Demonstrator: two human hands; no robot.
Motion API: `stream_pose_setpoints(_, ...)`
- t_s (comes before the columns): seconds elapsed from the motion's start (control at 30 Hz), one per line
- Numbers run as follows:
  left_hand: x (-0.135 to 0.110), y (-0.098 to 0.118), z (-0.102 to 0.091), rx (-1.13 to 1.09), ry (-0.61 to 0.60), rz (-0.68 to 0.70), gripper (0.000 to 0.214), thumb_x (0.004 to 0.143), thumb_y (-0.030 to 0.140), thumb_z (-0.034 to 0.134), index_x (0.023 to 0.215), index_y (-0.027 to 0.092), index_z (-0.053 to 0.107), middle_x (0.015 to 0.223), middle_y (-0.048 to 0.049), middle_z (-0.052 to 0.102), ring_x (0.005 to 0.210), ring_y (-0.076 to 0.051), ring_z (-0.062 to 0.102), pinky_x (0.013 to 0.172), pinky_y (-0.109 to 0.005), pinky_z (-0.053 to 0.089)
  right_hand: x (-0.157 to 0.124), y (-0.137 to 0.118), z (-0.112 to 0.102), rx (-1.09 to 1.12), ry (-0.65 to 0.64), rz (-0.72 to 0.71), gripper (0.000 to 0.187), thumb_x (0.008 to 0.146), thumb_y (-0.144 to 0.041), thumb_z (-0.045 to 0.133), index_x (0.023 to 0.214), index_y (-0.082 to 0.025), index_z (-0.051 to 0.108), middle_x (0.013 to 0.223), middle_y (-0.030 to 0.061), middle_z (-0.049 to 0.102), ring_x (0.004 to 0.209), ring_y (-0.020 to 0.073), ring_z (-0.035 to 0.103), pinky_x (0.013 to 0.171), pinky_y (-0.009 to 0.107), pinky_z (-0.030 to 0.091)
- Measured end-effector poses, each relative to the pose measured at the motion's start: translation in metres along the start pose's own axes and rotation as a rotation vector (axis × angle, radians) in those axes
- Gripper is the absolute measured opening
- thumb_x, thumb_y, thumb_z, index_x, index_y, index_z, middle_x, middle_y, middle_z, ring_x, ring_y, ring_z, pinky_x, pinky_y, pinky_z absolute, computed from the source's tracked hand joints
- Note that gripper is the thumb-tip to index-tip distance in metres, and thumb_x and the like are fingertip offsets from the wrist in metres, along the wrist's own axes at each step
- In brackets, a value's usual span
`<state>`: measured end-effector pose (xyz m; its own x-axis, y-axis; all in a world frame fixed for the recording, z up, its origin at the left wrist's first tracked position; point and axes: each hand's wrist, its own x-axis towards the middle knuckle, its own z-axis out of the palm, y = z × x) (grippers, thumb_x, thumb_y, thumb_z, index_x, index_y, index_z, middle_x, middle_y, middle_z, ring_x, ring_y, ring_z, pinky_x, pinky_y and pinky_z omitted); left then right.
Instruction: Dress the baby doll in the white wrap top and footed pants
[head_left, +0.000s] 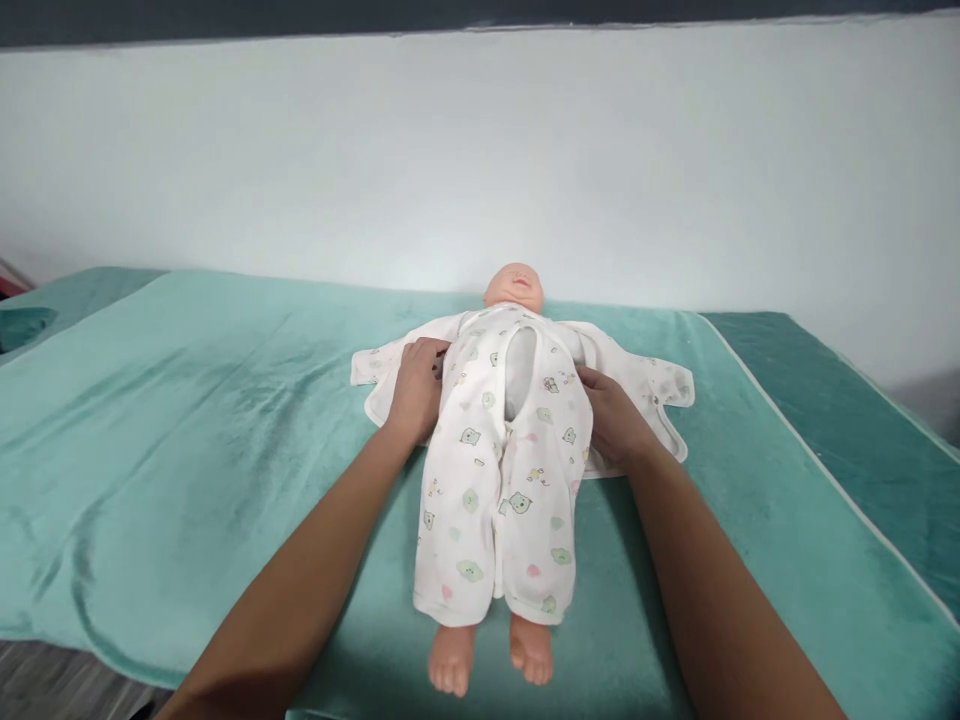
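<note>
A baby doll (pixel 514 285) lies on its back, head toward the wall and bare feet (pixel 453 660) toward me. White open-crotch baby trousers (pixel 469 470) with green bear prints cover its legs and reach up to the chest. Spread under the doll is a matching white baby shirt (pixel 637 375), its sleeves out to both sides. At the trousers' left side, my left hand (pixel 420 388) is closed on their edge. My right hand (pixel 613 418) grips the opposite side, its fingertips hidden behind the cloth.
A green plush cover (pixel 195 430) with wrinkles lies over the bed or table. A darker green strip (pixel 847 420) runs along the right, past a pale edge seam. The white wall (pixel 480 160) stands right behind the doll's head. Grey flooring (pixel 60 685) shows at bottom left.
</note>
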<state>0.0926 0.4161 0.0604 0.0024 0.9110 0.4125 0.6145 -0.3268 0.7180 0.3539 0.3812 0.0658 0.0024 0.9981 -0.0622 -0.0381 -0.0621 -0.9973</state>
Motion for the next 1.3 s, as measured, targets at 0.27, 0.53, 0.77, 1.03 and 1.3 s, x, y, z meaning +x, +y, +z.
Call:
stream_pose_setpoints(0.27,-0.01,0.026,-0.007,-0.364,-0.181,-0.32,0.019,0.079,0.037,0.069,0.089,0.022,0.06,0.096,-0.0043,0.073,0.096,-0.026,0.064,0.082,-0.038,0.053,-0.001,-0.011,0.004,0.164,0.064,0.041,0.037,0.059,-0.041,0.09,0.079,-0.023,0.066,0.068,-0.0016,0.066,0.057,0.0146,0.057,0.052,0.03,0.046)
stream_pose_setpoints(0.53,-0.015,0.021,-0.008,-0.728,-0.37,-0.58,0.037,0.078,0.041,0.075,0.112,0.026,0.071,0.096,-0.0071,0.078,0.095,-0.031,0.072,0.082,-0.046,0.059,-0.004,-0.014,0.007,0.153,0.088,0.01,0.033,0.06,-0.04,0.09,0.073,-0.021,0.065,0.066,-0.0027,0.063,0.057,0.012,0.052,0.052,0.026,0.041)
stream_pose_setpoints(0.77,-0.015,0.025,-0.013,-0.832,-0.438,-0.603,0.035,0.084,0.042,0.068,0.115,0.026,0.071,0.102,-0.0067,0.078,0.098,-0.029,0.072,0.081,-0.043,0.062,-0.004,-0.014,0.005,0.156,0.068,-0.028,0.031,0.062,-0.04,0.09,0.079,-0.022,0.071,0.074,-0.0014,0.069,0.062,0.0131,0.057,0.057,0.027,0.045)
stream_pose_setpoints(1.03,-0.014,0.027,-0.014,-0.915,-0.417,-0.657,0.031,0.086,0.034,0.068,0.114,0.021,0.071,0.104,-0.0077,0.078,0.096,-0.028,0.073,0.081,-0.041,0.062,-0.004,-0.014,0.004,0.233,-0.018,0.1,0.031,0.067,-0.036,0.087,0.09,-0.023,0.072,0.084,0.0018,0.074,0.069,0.0161,0.065,0.064,0.03,0.051)
stream_pose_setpoints(1.3,-0.014,0.027,-0.015,-0.915,-0.416,-0.695,0.032,0.083,0.033,0.075,0.113,0.023,0.072,0.101,-0.006,0.079,0.093,-0.025,0.074,0.072,-0.03,0.061,-0.002,-0.012,0.003,0.269,0.03,0.102,0.017,0.074,-0.036,0.081,0.081,-0.023,0.072,0.08,0.0002,0.074,0.073,0.0178,0.066,0.065,0.029,0.051)
